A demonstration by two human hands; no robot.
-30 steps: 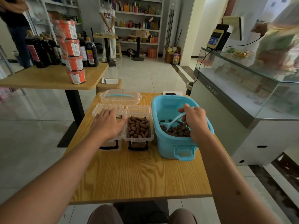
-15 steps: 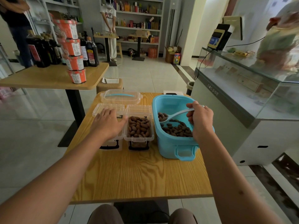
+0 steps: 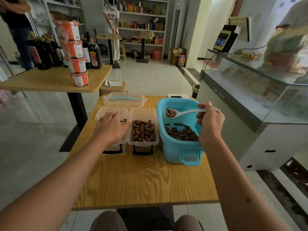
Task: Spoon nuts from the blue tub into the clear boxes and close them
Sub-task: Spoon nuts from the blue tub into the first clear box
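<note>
The blue tub [image 3: 173,152] stands at the right of the wooden table [image 3: 143,180] with brown nuts [image 3: 182,133] in its bottom. My right hand [image 3: 210,124] grips a pale spoon [image 3: 180,112] loaded with a few nuts, held level above the tub's far side. Two clear boxes sit left of the tub with lids folded back. The right box [image 3: 143,133] is full of nuts. My left hand [image 3: 112,126] rests flat on top of the left box [image 3: 116,147], hiding its inside.
The tub's clear lid [image 3: 124,99] with a blue handle lies behind the boxes. A second table [image 3: 50,80] at the back left carries dark bottles and stacked orange tubs. A glass counter [image 3: 250,90] runs along the right. People stand in the background.
My right hand has lifted the spoon out of the nuts in the tub, now loaded, and raised it above the tub. My left hand stayed on the left box.
</note>
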